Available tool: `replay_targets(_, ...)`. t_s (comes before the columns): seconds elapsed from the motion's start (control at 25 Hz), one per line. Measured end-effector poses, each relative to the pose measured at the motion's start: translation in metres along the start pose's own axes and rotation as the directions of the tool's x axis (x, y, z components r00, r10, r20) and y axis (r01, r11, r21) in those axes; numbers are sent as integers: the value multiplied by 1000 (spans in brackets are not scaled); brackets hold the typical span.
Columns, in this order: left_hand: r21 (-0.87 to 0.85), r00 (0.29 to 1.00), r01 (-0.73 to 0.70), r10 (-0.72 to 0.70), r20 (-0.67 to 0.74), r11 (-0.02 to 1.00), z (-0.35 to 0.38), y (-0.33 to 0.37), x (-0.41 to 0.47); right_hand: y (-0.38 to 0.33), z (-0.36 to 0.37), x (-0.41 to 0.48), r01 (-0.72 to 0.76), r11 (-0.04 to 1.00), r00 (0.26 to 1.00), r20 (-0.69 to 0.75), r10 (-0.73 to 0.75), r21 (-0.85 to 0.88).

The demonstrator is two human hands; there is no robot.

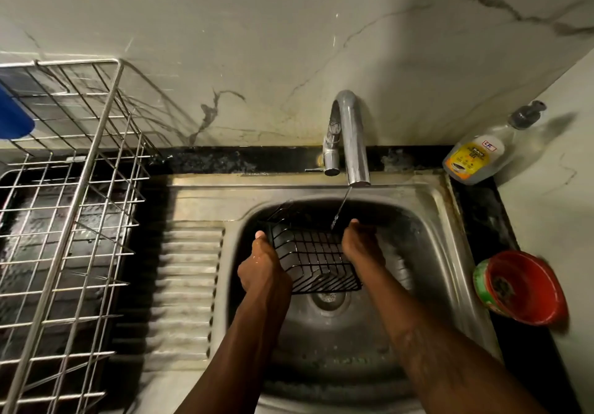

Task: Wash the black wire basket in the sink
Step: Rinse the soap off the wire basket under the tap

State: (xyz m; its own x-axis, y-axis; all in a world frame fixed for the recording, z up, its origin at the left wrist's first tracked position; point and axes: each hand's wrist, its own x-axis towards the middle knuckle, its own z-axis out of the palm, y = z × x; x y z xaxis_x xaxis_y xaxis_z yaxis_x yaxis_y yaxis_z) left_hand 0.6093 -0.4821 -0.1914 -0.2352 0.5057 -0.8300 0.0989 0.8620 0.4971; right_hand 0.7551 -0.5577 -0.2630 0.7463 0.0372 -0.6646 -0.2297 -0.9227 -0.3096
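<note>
The black wire basket (316,261) is held tilted above the steel sink (446,253), over the drain. My left hand (262,265) grips its left side and my right hand (360,241) grips its right side, fingers wrapped round the wires. Both hands are wet. A thin stream of water falls from the chrome tap (350,137) onto the basket's far right corner, close to my right hand.
A steel dish rack (70,208) stands on the left, with a blue item (13,114) at its far edge. The ribbed drainboard (186,285) lies between rack and sink. A dish soap bottle (482,153) and a red bowl (520,288) sit on the right counter.
</note>
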Motion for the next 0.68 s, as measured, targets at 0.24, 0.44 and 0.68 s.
replay_targets(0.24, 316, 970, -194, 230, -79, 929, 16, 2, -4, -33, 31, -74, 228, 970, 973, 26, -231, 81)
replay_targets(0.44, 455, 910, -315, 401, -105, 833, 25, -18, -25, -43, 13, 4, -164, 928, 986, 23, 166, 336)
replay_targets(0.68, 475, 914, -304, 394, -100, 826, 20, -10, -22, -48, 20, -58, 214, 907, 977, -73, -201, 362)
